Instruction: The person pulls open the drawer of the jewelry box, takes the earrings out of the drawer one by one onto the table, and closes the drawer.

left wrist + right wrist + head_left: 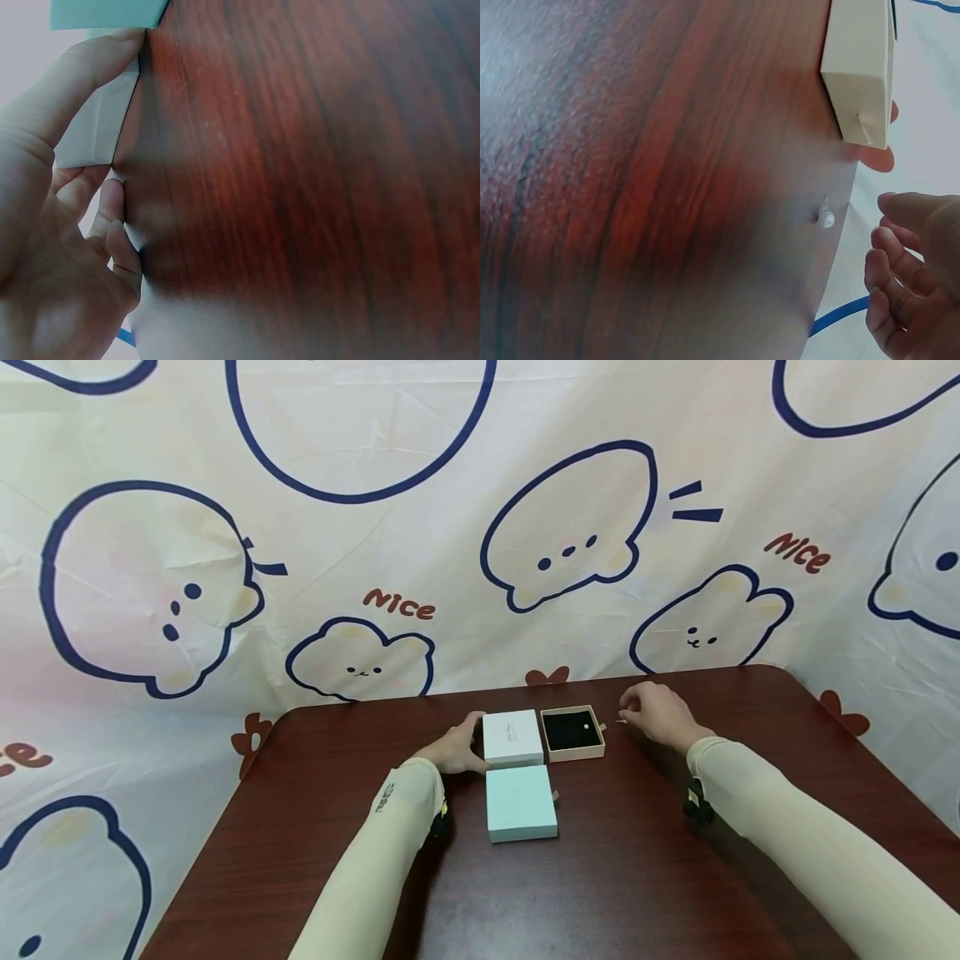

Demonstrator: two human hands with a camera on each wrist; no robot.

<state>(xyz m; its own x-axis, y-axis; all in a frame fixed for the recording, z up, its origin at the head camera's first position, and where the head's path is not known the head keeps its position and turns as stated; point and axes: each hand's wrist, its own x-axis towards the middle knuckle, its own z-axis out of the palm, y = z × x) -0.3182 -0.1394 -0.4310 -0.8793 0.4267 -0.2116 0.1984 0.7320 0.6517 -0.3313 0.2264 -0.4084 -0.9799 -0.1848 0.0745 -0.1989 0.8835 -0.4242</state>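
A white box (512, 737) with printed lettering stands on the table. My left hand (452, 748) grips its left side, thumb at the near corner and fingers at the far one; the left wrist view shows the thumb (105, 60) along the box (97, 127). Right of it is an open tray (572, 733) with a black lining and a small white bead. A small pearl piece (826, 218) lies on the table beyond the tray's tab. Beside that piece, my right hand (660, 714) hovers with loosely bent fingers, holding nothing visible (915, 277).
A mint-green box (522, 803) with a small tab lies just nearer than the white box. The dark red wooden table (600, 893) ends at a patterned cloth backdrop (450, 543) behind and at the sides.
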